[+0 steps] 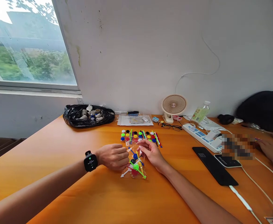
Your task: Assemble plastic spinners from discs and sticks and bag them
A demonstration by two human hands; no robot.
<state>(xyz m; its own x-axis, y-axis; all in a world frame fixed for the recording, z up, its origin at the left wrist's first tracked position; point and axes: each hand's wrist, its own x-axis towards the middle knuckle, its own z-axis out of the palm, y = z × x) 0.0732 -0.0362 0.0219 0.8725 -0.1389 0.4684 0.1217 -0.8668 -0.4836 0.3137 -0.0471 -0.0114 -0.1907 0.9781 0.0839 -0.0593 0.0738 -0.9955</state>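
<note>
A clear plastic bag (130,148) lies between my hands, with colourful plastic arrow-shaped sticks (140,171) and round pieces (136,167) in it. My left hand (113,157), a black watch (90,161) on its wrist, is closed in a fist at the bag's left edge. At the upper right of the bag, my right hand (152,155) pinches the plastic between thumb and fingers. Just beyond, rows of coloured discs (127,135) and thin sticks (156,139) are set out on the wooden table (80,193).
At the back stand a black plastic bag (71,116) of rolls, a small fan (174,105) and a bottle (200,112). Glasses (170,126), a power strip (200,137) and a phone (213,165) with cables lie rightward. Another person's hand (267,147) is at the far right.
</note>
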